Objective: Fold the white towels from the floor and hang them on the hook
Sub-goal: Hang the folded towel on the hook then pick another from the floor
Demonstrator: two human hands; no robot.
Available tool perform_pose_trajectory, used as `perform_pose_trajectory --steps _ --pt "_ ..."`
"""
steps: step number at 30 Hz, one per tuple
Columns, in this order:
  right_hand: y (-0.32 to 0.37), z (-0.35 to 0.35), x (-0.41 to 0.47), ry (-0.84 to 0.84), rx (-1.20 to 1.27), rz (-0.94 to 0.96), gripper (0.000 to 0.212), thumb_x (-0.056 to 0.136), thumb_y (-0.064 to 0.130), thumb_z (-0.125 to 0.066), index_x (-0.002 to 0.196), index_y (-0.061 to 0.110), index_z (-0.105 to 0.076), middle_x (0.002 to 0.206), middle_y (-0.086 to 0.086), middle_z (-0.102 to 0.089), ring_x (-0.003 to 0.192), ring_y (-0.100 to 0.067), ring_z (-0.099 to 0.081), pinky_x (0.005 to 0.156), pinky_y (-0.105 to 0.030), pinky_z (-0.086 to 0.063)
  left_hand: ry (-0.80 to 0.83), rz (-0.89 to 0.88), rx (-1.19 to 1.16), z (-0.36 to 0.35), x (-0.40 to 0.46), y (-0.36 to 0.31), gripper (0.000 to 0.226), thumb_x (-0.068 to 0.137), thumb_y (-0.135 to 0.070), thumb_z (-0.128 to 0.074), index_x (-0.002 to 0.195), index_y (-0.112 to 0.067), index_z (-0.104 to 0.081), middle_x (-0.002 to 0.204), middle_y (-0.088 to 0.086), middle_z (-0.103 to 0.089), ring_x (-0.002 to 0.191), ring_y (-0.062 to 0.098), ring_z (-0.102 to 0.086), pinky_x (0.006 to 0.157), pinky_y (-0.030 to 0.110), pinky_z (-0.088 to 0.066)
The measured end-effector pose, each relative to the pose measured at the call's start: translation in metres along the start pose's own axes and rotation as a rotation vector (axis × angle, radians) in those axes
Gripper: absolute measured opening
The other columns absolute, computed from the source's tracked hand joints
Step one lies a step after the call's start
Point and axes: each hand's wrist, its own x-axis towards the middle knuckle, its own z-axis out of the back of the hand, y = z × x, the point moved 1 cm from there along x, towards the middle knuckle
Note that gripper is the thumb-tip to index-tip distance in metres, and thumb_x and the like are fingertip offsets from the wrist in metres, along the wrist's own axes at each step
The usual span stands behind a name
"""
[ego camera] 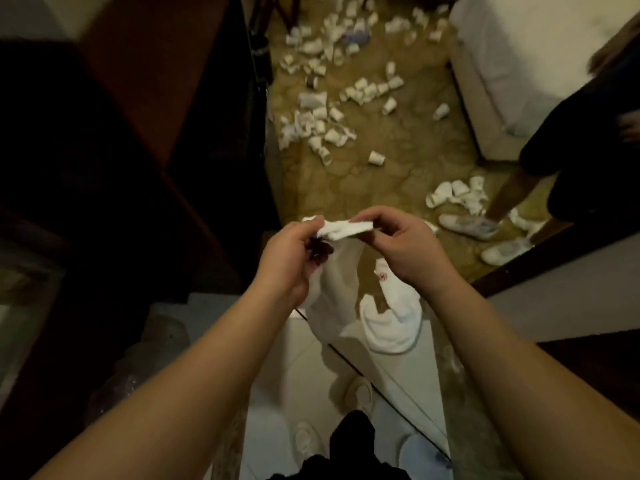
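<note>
**Lining up the top edge before the fold**

Holding the white towel (343,282) up by its top edge is how it's being done here, so the rest can drop straight and the corners can be matched. The edge is pinched by the left hand (289,252) at one end, fingers curled around the cloth, and by the right hand (403,245) at the other, thumb and fingers closed on it. The two hands are kept close together, which probably means a fold is being brought over in mid-air rather than on the floor (381,140).

The lower part is left hanging, with a rolled loop near the bottom, so it isn't neat yet.

No hook can be made out anywhere, so hanging looks a way off. Loads of paper cups (332,116) are scattered on the floor, and another person's shoes (467,225) are seen at the right.
</note>
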Motion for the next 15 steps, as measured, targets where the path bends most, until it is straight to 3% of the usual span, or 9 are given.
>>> perform_pose_trajectory --steps 3,8,10,12,14,15 --pt "0.063 0.002 -0.012 -0.028 -0.019 0.124 0.029 0.089 0.014 -0.072 0.080 0.042 -0.074 0.079 0.020 -0.073 0.078 0.001 -0.067 0.078 -0.018 -0.052 -0.003 -0.216 0.215 -0.006 -0.044 -0.031 0.030 0.102 -0.039 -0.053 0.100 -0.011 -0.062 0.072 -0.004 -0.064 0.061 0.008 -0.059 0.061 0.025 -0.049" --pt "0.173 0.004 -0.052 -0.038 0.018 0.306 0.019 0.088 0.020 -0.074 0.078 0.036 -0.075 0.078 0.011 -0.074 0.076 -0.002 -0.067 0.076 -0.018 -0.052 0.107 -0.669 0.583 -0.017 -0.142 -0.089 0.044 0.081 -0.058 -0.069 0.115 -0.033 -0.056 0.101 -0.001 -0.055 0.091 0.017 -0.060 0.079 0.030 -0.051" --pt "0.203 0.006 -0.068 -0.020 0.007 0.364 0.021 0.089 0.019 -0.075 0.078 0.036 -0.076 0.078 0.008 -0.074 0.076 -0.006 -0.067 0.079 -0.027 -0.053 0.086 -0.792 0.712 -0.020 -0.172 -0.103 0.024 0.081 -0.055 -0.071 0.097 -0.039 -0.062 0.102 -0.005 -0.051 0.096 0.017 -0.058 0.083 0.032 -0.050" --pt "0.229 0.007 -0.086 0.002 -0.006 0.420 0.019 0.091 0.019 -0.074 0.079 0.033 -0.076 0.076 0.007 -0.074 0.073 -0.007 -0.067 0.076 -0.026 -0.054 0.002 -0.884 0.757 -0.021 -0.202 -0.115 0.014 0.089 -0.047 -0.068 0.084 -0.035 -0.062 0.092 -0.009 -0.057 0.086 0.010 -0.060 0.074 0.024 -0.048" --pt "0.249 0.008 -0.105 0.008 0.006 0.445 0.012 0.092 0.018 -0.072 0.083 0.026 -0.075 0.074 0.006 -0.073 0.071 -0.006 -0.066 0.072 -0.021 -0.053 -0.026 -0.901 0.695 -0.021 -0.232 -0.123 0.015 0.093 -0.043 -0.063 0.082 -0.033 -0.064 0.077 -0.007 -0.064 0.068 0.000 -0.059 0.059 0.016 -0.043" --pt "0.257 0.009 -0.115 0.010 0.015 0.452 0.010 0.094 0.019 -0.071 0.084 0.023 -0.074 0.073 0.005 -0.073 0.069 -0.005 -0.066 0.070 -0.020 -0.052 -0.022 -0.895 0.660 -0.020 -0.248 -0.124 0.017 0.094 -0.042 -0.061 0.083 -0.031 -0.067 0.073 -0.004 -0.066 0.065 0.001 -0.059 0.059 0.019 -0.043"
